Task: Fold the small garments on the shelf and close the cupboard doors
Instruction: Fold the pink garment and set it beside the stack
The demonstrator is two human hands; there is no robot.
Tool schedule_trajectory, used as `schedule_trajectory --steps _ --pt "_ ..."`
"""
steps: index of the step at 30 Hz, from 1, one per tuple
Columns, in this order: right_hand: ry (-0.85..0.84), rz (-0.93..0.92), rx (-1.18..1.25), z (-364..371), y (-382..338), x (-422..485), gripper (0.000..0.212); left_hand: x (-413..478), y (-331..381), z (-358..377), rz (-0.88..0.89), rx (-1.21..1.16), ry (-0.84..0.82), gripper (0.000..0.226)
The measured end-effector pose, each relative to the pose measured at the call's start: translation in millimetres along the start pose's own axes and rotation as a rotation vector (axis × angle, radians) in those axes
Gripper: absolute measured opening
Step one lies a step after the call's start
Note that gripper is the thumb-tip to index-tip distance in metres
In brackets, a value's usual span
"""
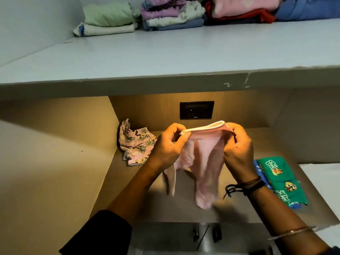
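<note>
A small pale pink garment (201,162) hangs in the air over the lower shelf (184,208). My left hand (166,146) pinches the left end of its white-edged waistband, and my right hand (237,150) pinches the right end. Its lower part dangles loose below my hands. A crumpled pink printed garment (135,143) lies unfolded at the shelf's back left corner. A folded green printed garment (284,182) lies flat on the right side, on top of a blue one (258,169).
The upper shelf (165,52) juts out above and carries stacks of folded clothes (171,13) along its back. A black socket plate (196,109) sits on the back wall. Metal hardware (204,234) shows below the shelf's front edge. No cupboard doors are in view.
</note>
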State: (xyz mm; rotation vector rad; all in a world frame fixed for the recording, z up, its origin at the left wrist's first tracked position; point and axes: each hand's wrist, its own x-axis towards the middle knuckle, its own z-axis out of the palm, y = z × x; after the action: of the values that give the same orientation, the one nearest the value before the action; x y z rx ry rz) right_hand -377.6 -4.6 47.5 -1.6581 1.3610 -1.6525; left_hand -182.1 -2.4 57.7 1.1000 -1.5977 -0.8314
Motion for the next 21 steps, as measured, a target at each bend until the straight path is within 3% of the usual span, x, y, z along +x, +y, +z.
schedule_trajectory --steps 4,8,11,12,14,17,19,21 --pt "0.008 0.113 0.111 -7.4 -8.5 7.8 0.017 8.1 19.2 10.9 0.011 -0.063 0.06 0.011" --pt "-0.106 0.134 0.165 -19.8 -7.3 8.4 0.015 9.1 17.4 14.4 -0.016 -0.091 0.146 0.01" --pt "-0.31 0.148 0.205 -25.4 -4.6 3.5 0.002 -0.1 14.0 18.3 -0.136 -0.031 0.027 0.004" --pt "-0.366 0.129 0.196 -24.7 -2.8 0.5 0.005 -5.1 13.4 19.5 -0.177 0.056 -0.013 0.012" --pt "-0.474 0.059 0.168 -23.4 -0.8 -3.4 0.007 -15.7 15.7 20.9 -0.171 0.238 -0.065 0.047" --pt "-0.681 -0.018 0.111 -21.8 -1.8 -4.7 0.01 -25.0 29.9 22.2 0.039 0.385 -0.273 0.083" --pt "-0.783 -0.088 0.037 -20.4 -7.1 -5.1 0.014 -24.8 37.2 22.6 0.139 0.446 -0.411 0.081" --pt "-0.815 -0.156 0.026 -18.8 -13.4 -5.1 0.012 -21.0 40.8 18.0 0.113 0.383 -0.463 0.063"
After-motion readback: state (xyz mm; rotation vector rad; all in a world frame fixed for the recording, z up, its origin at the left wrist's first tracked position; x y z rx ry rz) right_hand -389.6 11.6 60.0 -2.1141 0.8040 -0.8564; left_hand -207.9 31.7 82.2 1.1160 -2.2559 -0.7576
